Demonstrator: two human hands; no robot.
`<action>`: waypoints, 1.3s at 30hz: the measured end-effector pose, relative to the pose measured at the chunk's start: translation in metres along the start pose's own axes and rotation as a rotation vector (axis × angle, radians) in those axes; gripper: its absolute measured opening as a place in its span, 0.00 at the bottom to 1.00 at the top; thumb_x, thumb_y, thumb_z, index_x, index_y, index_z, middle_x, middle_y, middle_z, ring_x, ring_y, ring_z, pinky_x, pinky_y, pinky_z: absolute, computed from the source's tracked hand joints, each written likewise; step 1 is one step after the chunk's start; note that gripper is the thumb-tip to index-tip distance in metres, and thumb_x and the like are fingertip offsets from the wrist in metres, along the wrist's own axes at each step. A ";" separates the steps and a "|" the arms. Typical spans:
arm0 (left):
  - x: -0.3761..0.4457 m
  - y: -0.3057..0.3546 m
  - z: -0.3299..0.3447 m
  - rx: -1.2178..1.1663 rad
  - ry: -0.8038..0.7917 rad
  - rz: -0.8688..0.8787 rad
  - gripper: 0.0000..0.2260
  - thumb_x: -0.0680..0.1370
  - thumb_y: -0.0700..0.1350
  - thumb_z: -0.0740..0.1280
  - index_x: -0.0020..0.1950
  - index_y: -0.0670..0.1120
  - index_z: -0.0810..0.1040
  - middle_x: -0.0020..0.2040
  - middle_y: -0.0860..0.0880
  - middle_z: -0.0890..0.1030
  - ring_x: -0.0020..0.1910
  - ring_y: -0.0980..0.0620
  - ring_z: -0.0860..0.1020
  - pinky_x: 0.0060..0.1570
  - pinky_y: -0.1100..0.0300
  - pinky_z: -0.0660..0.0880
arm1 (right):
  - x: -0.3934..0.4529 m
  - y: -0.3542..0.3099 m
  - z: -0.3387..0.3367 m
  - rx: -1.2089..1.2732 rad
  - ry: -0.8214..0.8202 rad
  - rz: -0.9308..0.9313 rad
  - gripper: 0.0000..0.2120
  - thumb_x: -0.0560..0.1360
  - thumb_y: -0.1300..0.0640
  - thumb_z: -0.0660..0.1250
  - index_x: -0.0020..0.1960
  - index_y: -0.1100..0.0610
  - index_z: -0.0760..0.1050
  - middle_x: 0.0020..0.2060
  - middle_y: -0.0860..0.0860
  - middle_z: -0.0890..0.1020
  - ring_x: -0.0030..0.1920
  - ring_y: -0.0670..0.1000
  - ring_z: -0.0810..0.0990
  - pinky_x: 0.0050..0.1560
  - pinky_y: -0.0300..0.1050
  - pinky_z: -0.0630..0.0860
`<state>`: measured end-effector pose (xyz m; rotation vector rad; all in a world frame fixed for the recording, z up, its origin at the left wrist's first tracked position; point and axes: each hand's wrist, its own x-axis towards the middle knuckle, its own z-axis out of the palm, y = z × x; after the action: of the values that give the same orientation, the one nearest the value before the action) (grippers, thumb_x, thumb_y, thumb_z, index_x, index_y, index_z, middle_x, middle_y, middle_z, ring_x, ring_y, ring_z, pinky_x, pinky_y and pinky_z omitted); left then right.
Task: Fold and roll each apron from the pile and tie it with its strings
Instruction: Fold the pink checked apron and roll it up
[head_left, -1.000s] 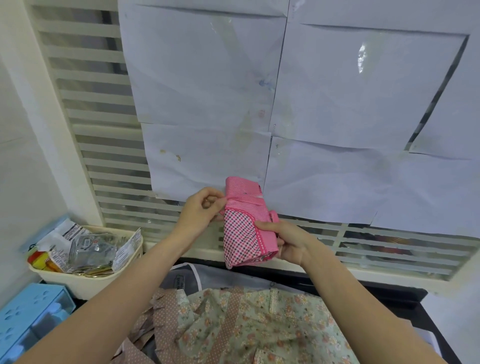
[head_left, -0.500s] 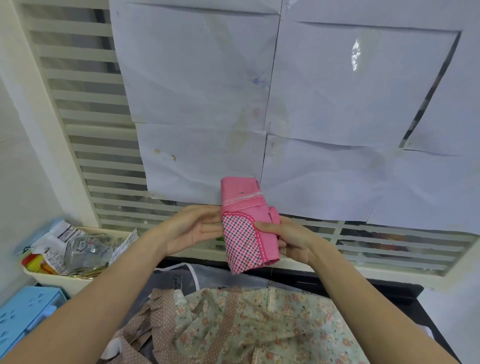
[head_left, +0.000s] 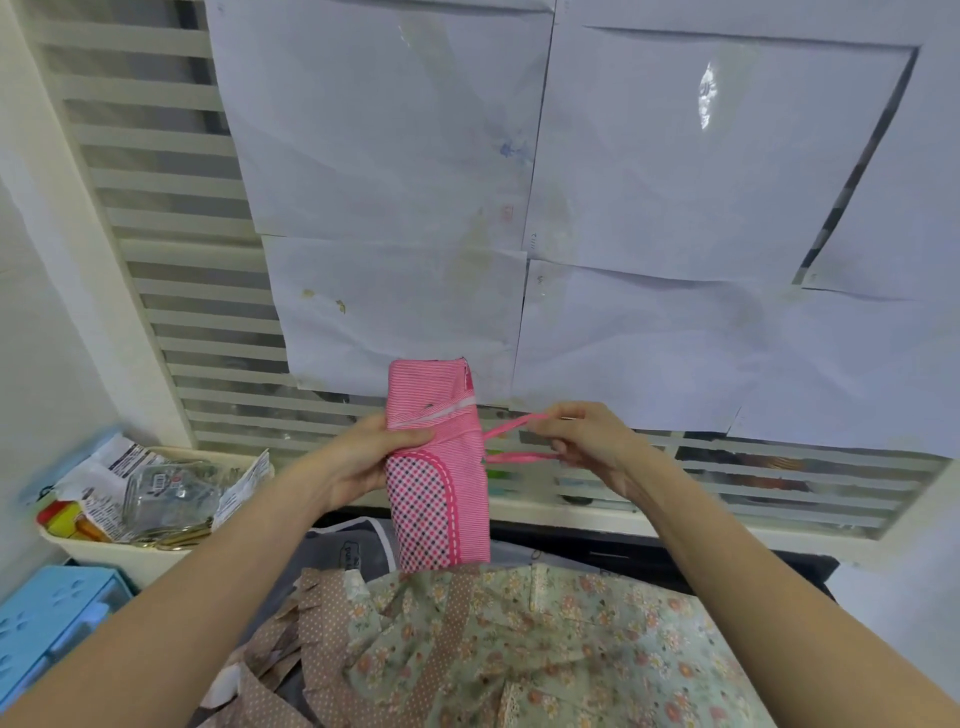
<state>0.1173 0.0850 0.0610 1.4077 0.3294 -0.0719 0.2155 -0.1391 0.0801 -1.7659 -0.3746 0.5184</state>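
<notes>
**A:** Where is your work sitting right now?

**B:** Up in the air. Your left hand (head_left: 358, 462) grips the rolled pink apron (head_left: 439, 462) upright, fingers and thumb wrapped round its middle, in front of the window. The roll shows fine pink stripes on top and a checked pocket panel with white stitching lower down.

**A:** And your other hand?

**B:** Your right hand (head_left: 584, 441) is just right of the roll, pinching the pink apron strings (head_left: 519, 439). Two strands run from the roll's right side to your fingers, one angled upward, one nearly level. Whether they are two strings or one loop I cannot tell.

**A:** What lies beneath?

**B:** Near you, a green floral apron (head_left: 545, 644) with brown dotted trim is spread over a dark table (head_left: 613, 551). A grey cloth (head_left: 343, 551) with some print peeks out from under it, just below the roll.

**A:** And the room around you?

**B:** Straight ahead is a window with white horizontal slats (head_left: 171, 249), mostly covered by large white paper sheets (head_left: 649, 208) taped edge to edge. At the left stands a cream basket (head_left: 114, 556) stuffed with crumpled packets and metal clips, and nearer, at the left edge, is a blue plastic box (head_left: 47, 618). White wall fills the far left and lower right corners.
</notes>
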 end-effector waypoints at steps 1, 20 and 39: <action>0.000 0.000 0.002 0.005 0.010 0.004 0.10 0.75 0.37 0.67 0.55 0.43 0.78 0.46 0.46 0.84 0.43 0.51 0.82 0.40 0.61 0.79 | 0.000 0.001 0.003 0.030 0.030 -0.038 0.08 0.75 0.62 0.68 0.37 0.59 0.75 0.18 0.47 0.67 0.23 0.45 0.63 0.36 0.39 0.65; 0.009 0.001 0.050 -0.105 0.364 0.218 0.04 0.77 0.37 0.65 0.50 0.43 0.77 0.44 0.48 0.80 0.41 0.52 0.78 0.37 0.59 0.73 | 0.004 0.002 0.032 -0.875 -0.279 -0.033 0.21 0.68 0.43 0.73 0.33 0.59 0.70 0.30 0.52 0.72 0.33 0.50 0.69 0.35 0.42 0.66; 0.008 -0.001 0.038 -0.020 0.016 -0.096 0.14 0.74 0.49 0.69 0.54 0.41 0.77 0.45 0.46 0.83 0.42 0.50 0.81 0.38 0.56 0.79 | -0.003 0.023 0.039 0.333 -0.404 0.188 0.10 0.74 0.62 0.65 0.55 0.59 0.76 0.49 0.57 0.84 0.47 0.55 0.82 0.51 0.50 0.80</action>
<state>0.1318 0.0487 0.0622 1.3731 0.4098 -0.1360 0.1916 -0.1144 0.0499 -1.3756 -0.3779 1.0194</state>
